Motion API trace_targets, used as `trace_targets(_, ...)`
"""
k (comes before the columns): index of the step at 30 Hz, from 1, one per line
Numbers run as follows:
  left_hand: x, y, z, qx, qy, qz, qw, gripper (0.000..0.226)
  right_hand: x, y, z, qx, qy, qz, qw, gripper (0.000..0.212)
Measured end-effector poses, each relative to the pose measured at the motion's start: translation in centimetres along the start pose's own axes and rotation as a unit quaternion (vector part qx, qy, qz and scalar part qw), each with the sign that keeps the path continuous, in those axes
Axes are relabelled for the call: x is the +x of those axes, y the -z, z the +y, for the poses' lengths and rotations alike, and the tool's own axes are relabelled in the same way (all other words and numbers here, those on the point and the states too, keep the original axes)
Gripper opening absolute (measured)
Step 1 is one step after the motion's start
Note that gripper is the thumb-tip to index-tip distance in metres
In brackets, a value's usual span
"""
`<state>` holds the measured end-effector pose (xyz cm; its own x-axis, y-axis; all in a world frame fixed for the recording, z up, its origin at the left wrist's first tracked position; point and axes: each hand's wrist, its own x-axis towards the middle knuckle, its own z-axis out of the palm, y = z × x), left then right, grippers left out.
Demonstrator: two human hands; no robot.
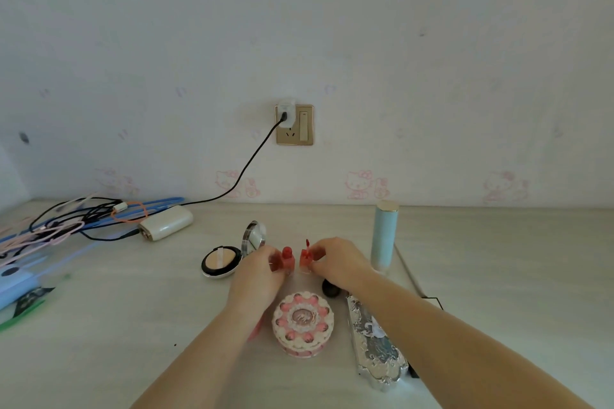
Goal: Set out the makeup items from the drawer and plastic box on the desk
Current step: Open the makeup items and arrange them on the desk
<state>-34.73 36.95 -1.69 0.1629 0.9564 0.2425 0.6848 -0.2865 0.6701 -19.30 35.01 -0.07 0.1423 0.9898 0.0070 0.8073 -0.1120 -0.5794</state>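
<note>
Head view: left hand [262,267] pinching red bottle [287,262], upright over desk [133,325]; right hand [335,261] pinching its red wand cap [306,256], tip up, just beside. Bottle neck directly left of cap, both axes vertical, right hand nearer for recapping. Around: open compact [221,261], cake-shaped box [303,324], silver case [377,347], blue tube [384,236].

A small red bottle [287,261] stands uncapped, its red cap [306,257] with applicator held just right of it.
</note>
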Motion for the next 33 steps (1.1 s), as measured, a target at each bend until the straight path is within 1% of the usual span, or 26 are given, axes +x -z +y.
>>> trace_targets(7,0.5,0.0,-0.6,-0.005,0.013,0.0,1.0,0.02,0.3,-0.1,-0.4,0.021,0.002,-0.013,1.0,0.034)
trace_targets(12,0.8,-0.1,-0.8,0.006,0.02,-0.004,1.0,0.009,0.4,-0.3,-0.5,0.028,-0.001,-0.013,1.0,0.032)
trace_targets(15,0.8,0.0,-0.8,0.023,0.02,-0.004,1.0,0.01,0.5,-0.3,-0.6,0.033,-0.004,-0.016,0.999,0.032)
trace_targets(19,0.9,0.1,-0.9,0.013,0.024,-0.016,0.999,0.01,0.4,-0.3,-0.4,0.037,-0.003,-0.014,0.999,0.037)
trace_targets(22,0.8,0.3,-0.9,0.003,0.025,-0.022,0.999,0.016,0.2,0.1,0.2,0.044,0.002,-0.006,0.999,0.043)
trace_targets(26,0.3,0.7,-1.6,-0.023,0.04,-0.035,0.998,0.037,-0.7,0.7,0.6,0.056,0.023,0.02,0.998,0.048)
trace_targets(28,-0.1,1.1,-2.1,-0.033,0.045,-0.035,0.998,0.044,-1.7,1.2,0.6,0.077,0.034,0.035,0.996,0.048)
trace_targets(30,-0.7,1.7,-2.4,-0.051,0.035,-0.008,0.998,0.04,-3.2,1.8,0.5,0.096,0.049,0.049,0.993,0.045)
trace_targets(33,-1.9,2.7,-2.2,-0.105,-0.003,0.078,0.991,0.027,-5.8,3.0,0.6,0.123,0.08,0.074,0.986,0.038)
